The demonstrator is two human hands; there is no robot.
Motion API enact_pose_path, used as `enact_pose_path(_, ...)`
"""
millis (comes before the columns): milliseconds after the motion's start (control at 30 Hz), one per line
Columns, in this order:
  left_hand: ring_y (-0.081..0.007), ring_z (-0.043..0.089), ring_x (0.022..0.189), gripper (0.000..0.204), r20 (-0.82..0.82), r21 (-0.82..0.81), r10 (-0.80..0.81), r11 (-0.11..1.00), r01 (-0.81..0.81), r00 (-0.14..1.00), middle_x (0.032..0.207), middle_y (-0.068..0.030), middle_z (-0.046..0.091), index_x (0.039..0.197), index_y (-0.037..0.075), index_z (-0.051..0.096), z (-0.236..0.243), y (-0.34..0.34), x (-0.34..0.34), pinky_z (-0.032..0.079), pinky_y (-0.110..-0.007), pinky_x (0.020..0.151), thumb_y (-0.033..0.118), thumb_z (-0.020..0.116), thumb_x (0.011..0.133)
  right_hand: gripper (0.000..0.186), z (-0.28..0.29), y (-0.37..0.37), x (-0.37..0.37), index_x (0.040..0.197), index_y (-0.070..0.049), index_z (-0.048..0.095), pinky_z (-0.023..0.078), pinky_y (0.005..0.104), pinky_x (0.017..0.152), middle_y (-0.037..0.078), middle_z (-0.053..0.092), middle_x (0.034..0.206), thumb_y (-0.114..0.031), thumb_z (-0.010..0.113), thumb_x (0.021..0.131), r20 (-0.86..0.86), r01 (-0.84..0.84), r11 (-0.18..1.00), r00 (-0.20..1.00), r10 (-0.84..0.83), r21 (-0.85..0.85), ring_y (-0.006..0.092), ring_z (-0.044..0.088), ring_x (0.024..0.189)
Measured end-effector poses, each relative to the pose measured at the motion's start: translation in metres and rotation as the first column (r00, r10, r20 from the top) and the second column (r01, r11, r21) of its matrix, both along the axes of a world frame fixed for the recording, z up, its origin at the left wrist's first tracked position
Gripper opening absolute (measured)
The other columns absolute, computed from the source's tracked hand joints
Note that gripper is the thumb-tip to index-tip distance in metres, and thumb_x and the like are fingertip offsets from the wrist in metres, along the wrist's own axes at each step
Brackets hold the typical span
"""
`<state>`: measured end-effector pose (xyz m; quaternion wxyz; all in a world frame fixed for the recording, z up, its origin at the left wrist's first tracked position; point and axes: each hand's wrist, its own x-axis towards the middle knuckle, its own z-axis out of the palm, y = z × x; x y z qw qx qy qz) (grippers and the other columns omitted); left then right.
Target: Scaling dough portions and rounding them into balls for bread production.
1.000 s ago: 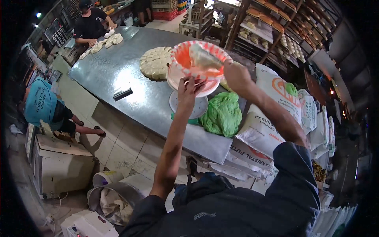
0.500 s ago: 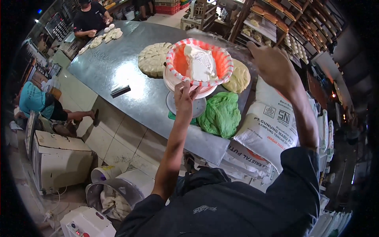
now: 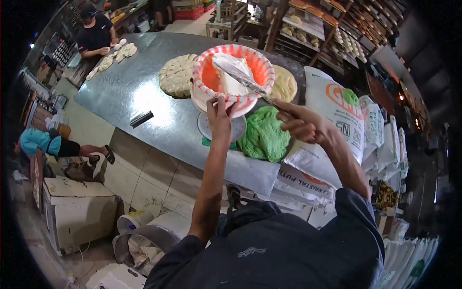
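A round tub lined with a red-and-white striped plastic bag (image 3: 265, 65) holds a block of white, fat-like stuff (image 3: 236, 88). My left hand (image 3: 220, 118) grips the tub's near rim, fingers closed over the bag's edge. In my right hand (image 3: 303, 124) is the handle of a long knife (image 3: 252, 85), its blade smeared white. The blade slants up and left across the top of the white block. Beneath the tub are another pale container and a scale with a round metal pan (image 3: 206, 126). A crumpled green plastic bag (image 3: 264, 135) lies beside the scale, below my right hand.
Scored dough (image 3: 175, 76) lies left of the tub, yellowish dough (image 3: 285, 85) right. A dark metal bar (image 3: 142, 119) rests on the steel table (image 3: 183, 149). White sacks (image 3: 320, 144) stand at right. Two people (image 3: 96, 36) (image 3: 43, 144) work at left; bread racks (image 3: 308, 29) stand behind.
My right hand has swung down and left from the upper right, bringing the knife onto the white block. My left hand stays at the tub's rim. The view has shifted slightly.
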<state>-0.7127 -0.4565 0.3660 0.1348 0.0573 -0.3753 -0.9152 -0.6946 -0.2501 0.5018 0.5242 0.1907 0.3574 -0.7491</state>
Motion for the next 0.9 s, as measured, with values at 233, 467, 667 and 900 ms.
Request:
enact_pose_path(233, -0.0276, 0.057, 0.101, 0.034, -0.016, -0.014, -0.102, 0.995, 0.102, 0.995, 0.106, -0.0144, 0.049, 0.113, -0.002, 0.038, 0.011, -0.007, -0.007, 0.053, -0.038, 0.089, 0.018, 0.056, 0.092, 0.046, -0.001, 0.033, 0.103, 0.068, -0.011, 0.039, 0.018, 0.0179, 0.018, -0.001, 0.028, 0.041, -0.045, 0.034, 0.098, -0.240, 0.312, 0.949, 0.925, -0.296, 0.033, 0.0057, 0.024, 0.021)
enact_pose_path(467, -0.0296, 0.060, 0.094, 0.023, -0.059, -0.144, -0.173, 0.976, 0.163, 0.983, 0.101, -0.0178, 0.057, 0.110, -0.007, 0.044, 0.006, -0.029, -0.023, 0.052, -0.041, 0.091, 0.011, 0.046, 0.095, 0.035, -0.042, 0.034, 0.174, 0.073, -0.014, 0.041, 0.019, 0.0177, 0.021, -0.004, 0.030, 0.045, -0.039, 0.042, 0.097, -0.493, 0.554, 0.825, 0.750, -0.441, 0.106, 0.0034, 0.023, 0.025)
enact_pose_path(667, -0.0343, 0.063, 0.094, 0.028, 0.022, -0.306, -0.239, 0.923, 0.234, 0.971, 0.107, -0.0229, 0.059, 0.112, -0.009, 0.046, 0.007, -0.031, -0.022, 0.054, -0.039, 0.085, 0.014, 0.042, 0.097, 0.036, -0.055, 0.031, 0.211, 0.075, -0.012, 0.043, 0.019, 0.0183, 0.025, -0.005, 0.031, 0.048, -0.042, 0.046, 0.096, -0.481, 0.644, 0.746, 0.714, -0.508, 0.169, 0.0025, 0.024, 0.028)
enact_pose_path(900, -0.0328, 0.066, 0.086, 0.024, 0.000, -0.425, -0.285, 0.867, 0.258, 0.958, 0.093, -0.0180, 0.060, 0.106, -0.007, 0.045, 0.018, -0.036, -0.015, 0.058, -0.037, 0.077, 0.014, 0.041, 0.096, 0.033, -0.071, 0.025, 0.238, 0.080, -0.013, 0.044, 0.020, 0.0166, 0.023, -0.004, 0.032, 0.048, -0.042, 0.044, 0.096, -0.499, 0.691, 0.706, 0.673, -0.546, 0.158, 0.0015, 0.024, 0.027)
